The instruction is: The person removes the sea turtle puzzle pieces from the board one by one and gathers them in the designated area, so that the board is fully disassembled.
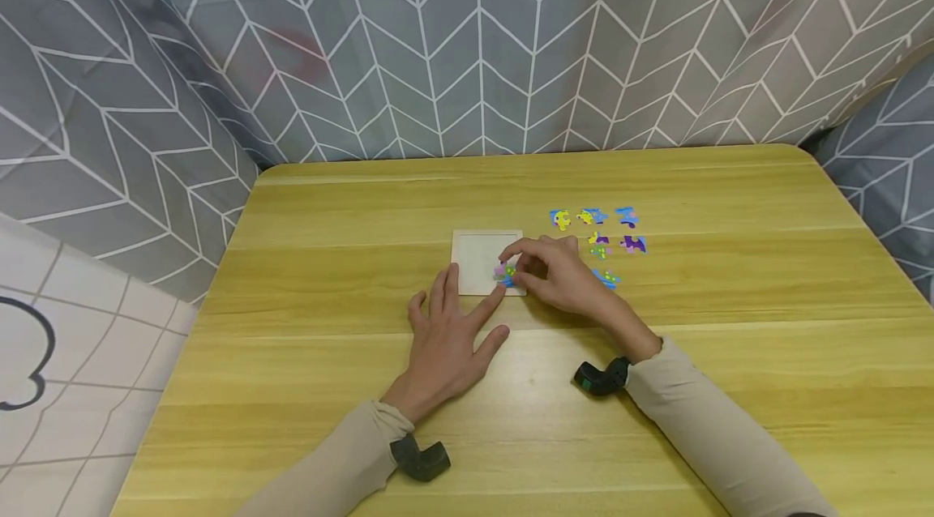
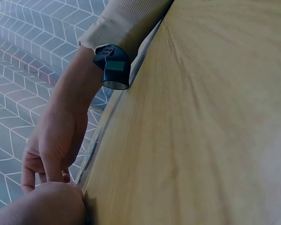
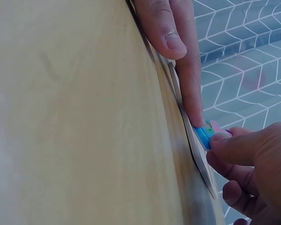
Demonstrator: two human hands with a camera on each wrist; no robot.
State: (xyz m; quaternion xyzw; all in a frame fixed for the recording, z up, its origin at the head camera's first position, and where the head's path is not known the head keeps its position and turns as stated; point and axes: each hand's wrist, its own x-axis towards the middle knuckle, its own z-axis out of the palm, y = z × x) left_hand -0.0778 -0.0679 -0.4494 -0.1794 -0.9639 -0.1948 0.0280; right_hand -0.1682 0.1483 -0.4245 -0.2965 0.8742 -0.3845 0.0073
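Observation:
A jigsaw puzzle piece (image 3: 205, 134) in blue, pink and green is at the lower right corner of a pale square puzzle tray (image 1: 474, 262). My right hand (image 1: 553, 272) pinches it between thumb and fingers, close over the tray. My left hand (image 1: 448, 343) lies spread with straight fingers at the tray's lower left. Its index fingertip touches the piece's edge in the right wrist view, and another finger rests on the tray's left rim. In the left wrist view my right hand (image 2: 54, 145) reaches down behind the left hand's thumb (image 2: 47, 206), which hides the piece.
Several loose puzzle pieces (image 1: 633, 245) in yellow, purple and blue lie right of the tray, beyond my right hand. The wooden table (image 1: 328, 258) stretches to both sides. A grey patterned curtain (image 1: 438, 47) hangs along its far edge.

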